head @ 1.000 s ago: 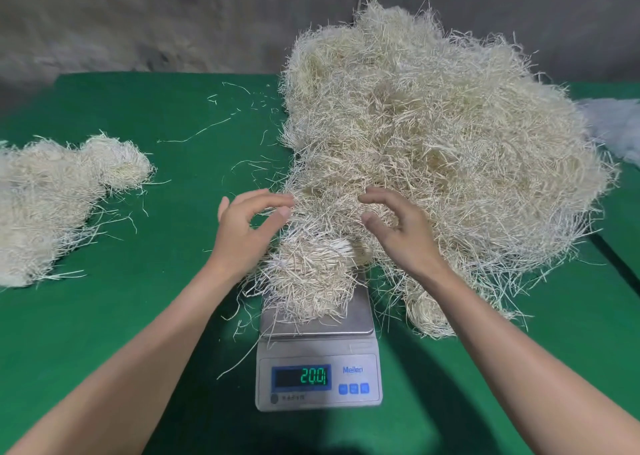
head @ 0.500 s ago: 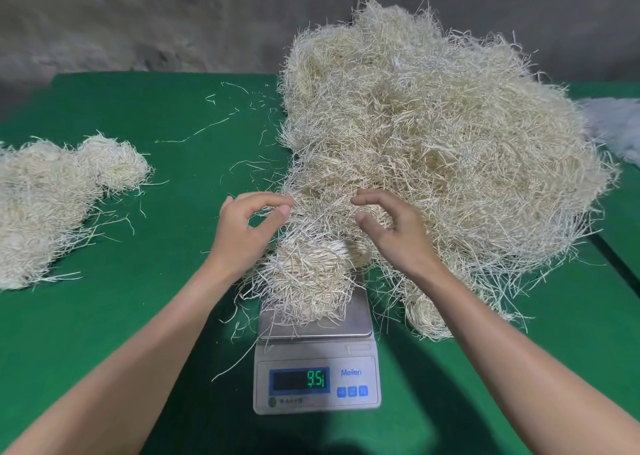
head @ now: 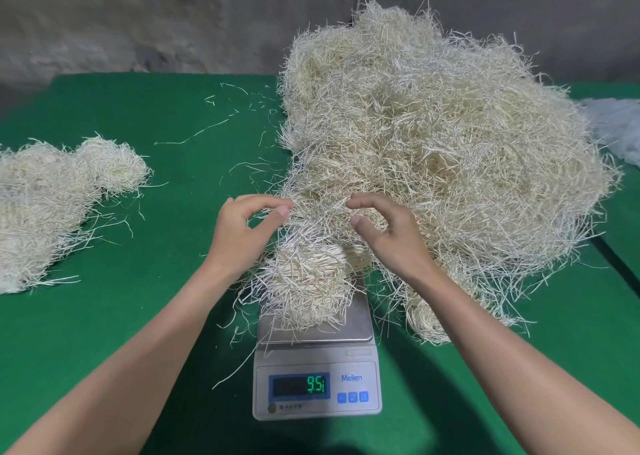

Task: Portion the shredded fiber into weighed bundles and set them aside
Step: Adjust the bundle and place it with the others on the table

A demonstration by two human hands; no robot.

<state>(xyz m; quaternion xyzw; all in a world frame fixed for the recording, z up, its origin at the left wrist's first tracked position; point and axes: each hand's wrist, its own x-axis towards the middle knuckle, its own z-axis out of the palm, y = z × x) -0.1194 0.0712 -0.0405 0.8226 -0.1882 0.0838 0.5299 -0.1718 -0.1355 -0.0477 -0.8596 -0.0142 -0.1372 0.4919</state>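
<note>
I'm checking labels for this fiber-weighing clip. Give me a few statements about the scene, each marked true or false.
1. The scale shows 9.5 on its display. True.
2. The scale's pan is bare. False: a fiber clump lies on it.
3. The large fiber pile sits behind and to the right of the scale. True.
4. Both hands press the scale's buttons. False: the left hand and the right hand are at the pile's near edge, above the pan.
5. A smaller fiber heap lies at the green table's right side. False: it lies at the left.
</note>
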